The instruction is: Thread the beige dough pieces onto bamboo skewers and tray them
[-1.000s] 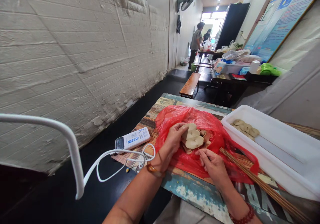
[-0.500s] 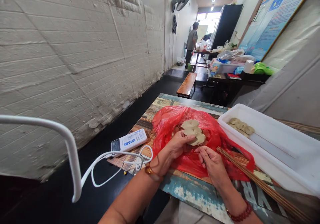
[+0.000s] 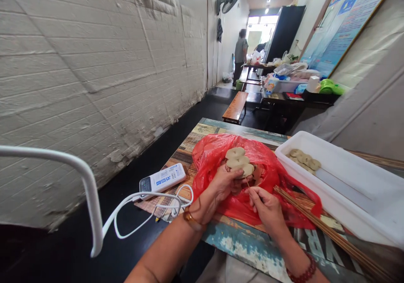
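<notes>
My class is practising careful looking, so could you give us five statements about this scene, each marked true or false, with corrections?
1. The left hand holds pale round slices. True.
2. The stick bundle lies partly on the red bag. True.
3. The right hand grips the stick bundle. False: it pinches a separate thin stick.
4. More slices lie in the white tray. True.
5. The white device is inside the red bag. False: it lies on the table, outside the bag.
</notes>
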A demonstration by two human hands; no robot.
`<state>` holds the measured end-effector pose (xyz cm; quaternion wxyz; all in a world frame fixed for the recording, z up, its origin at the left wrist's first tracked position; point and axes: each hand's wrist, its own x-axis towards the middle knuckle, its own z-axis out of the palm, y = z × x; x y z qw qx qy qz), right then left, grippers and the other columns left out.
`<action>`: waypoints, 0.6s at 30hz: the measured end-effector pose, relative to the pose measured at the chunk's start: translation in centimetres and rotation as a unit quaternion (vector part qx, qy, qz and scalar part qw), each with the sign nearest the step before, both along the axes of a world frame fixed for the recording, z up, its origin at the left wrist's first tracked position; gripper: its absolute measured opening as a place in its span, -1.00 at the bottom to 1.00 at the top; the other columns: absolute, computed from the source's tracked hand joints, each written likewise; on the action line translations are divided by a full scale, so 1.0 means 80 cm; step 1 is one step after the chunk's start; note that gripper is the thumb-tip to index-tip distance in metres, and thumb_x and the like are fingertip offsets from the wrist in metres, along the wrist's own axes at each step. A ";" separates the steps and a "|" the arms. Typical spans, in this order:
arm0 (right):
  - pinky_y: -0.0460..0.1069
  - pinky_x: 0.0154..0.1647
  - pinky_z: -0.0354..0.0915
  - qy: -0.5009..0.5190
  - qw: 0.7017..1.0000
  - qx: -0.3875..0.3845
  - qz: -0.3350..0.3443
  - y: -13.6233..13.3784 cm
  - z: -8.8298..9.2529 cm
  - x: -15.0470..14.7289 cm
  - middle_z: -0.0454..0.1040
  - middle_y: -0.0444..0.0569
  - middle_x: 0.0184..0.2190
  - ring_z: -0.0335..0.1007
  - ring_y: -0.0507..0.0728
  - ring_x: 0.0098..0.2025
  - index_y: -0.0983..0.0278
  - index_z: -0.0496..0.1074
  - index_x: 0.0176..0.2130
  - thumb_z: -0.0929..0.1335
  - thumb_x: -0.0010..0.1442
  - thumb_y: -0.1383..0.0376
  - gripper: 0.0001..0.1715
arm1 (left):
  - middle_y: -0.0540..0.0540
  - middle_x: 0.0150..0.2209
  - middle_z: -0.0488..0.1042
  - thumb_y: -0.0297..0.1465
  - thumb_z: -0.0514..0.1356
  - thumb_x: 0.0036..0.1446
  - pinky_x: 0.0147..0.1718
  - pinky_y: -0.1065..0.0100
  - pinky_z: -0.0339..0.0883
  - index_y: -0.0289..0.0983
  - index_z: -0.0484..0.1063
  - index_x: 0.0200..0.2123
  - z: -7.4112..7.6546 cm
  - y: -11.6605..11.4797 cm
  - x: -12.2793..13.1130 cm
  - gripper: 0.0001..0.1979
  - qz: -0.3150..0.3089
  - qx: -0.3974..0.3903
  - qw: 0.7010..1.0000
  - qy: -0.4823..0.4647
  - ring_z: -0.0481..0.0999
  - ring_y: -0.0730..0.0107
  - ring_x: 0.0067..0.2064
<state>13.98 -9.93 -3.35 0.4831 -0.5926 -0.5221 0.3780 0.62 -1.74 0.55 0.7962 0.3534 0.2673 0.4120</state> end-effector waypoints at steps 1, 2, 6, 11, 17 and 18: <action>-0.12 -0.60 0.12 0.001 1.000 0.004 -0.002 0.000 -0.001 0.000 0.27 -0.20 -0.63 0.18 -0.01 -0.64 0.28 0.43 -0.41 0.26 0.18 -0.05 -0.53 | -0.17 -0.36 0.52 -0.34 0.37 -0.14 -0.43 0.39 0.35 -0.34 0.44 -0.26 0.000 -0.001 0.000 -0.65 -0.010 -0.014 1.000 -0.014 0.50 0.37 -0.43; -0.12 -0.59 0.12 0.002 1.000 0.006 -0.004 0.001 -0.001 0.001 0.27 -0.19 -0.62 0.18 -0.01 -0.63 0.28 0.44 -0.39 0.25 0.19 -0.05 -0.53 | -0.17 -0.33 0.53 -0.35 0.37 -0.12 -0.37 0.37 0.37 -0.33 0.44 -0.25 -0.001 -0.001 0.001 -0.66 -0.020 -0.029 0.999 -0.027 0.52 0.35 -0.39; -0.11 -0.57 0.13 0.010 1.000 0.008 -0.003 0.002 -0.001 0.000 0.29 -0.18 -0.60 0.19 0.01 -0.61 0.30 0.45 -0.30 0.24 0.21 -0.04 -0.53 | -0.20 -0.32 0.55 -0.33 0.31 -0.02 -0.24 0.34 0.38 -0.37 0.45 -0.23 -0.006 -0.001 0.001 -0.71 -0.058 -0.074 0.995 -0.034 0.56 0.32 -0.32; -0.12 -0.58 0.12 0.019 1.000 0.005 0.001 0.002 -0.001 -0.002 0.29 -0.18 -0.61 0.19 0.00 -0.61 0.29 0.45 -0.34 0.26 0.20 -0.03 -0.55 | -0.24 -0.32 0.57 -0.31 0.31 -0.01 -0.25 0.35 0.36 -0.38 0.48 -0.26 -0.007 -0.003 0.003 -0.72 -0.063 -0.070 0.995 -0.038 0.56 0.32 -0.34; -0.11 -0.58 0.14 0.012 1.000 0.012 -0.006 0.003 -0.002 -0.002 0.29 -0.19 -0.62 0.20 0.00 -0.63 0.29 0.45 -0.35 0.26 0.20 -0.02 -0.55 | -0.21 -0.41 0.56 -0.30 0.35 -0.09 -0.36 0.37 0.36 -0.40 0.50 -0.29 -0.007 -0.006 0.009 -0.68 -0.033 -0.062 0.998 0.000 0.54 0.33 -0.41; -0.11 -0.58 0.14 0.011 1.000 0.013 -0.008 0.003 -0.003 -0.002 0.29 -0.19 -0.63 0.19 0.00 -0.63 0.29 0.45 -0.35 0.26 0.20 -0.03 -0.54 | -0.21 -0.42 0.56 -0.31 0.36 -0.11 -0.36 0.37 0.36 -0.40 0.50 -0.27 -0.007 -0.006 0.009 -0.67 -0.029 -0.059 0.998 0.005 0.54 0.33 -0.40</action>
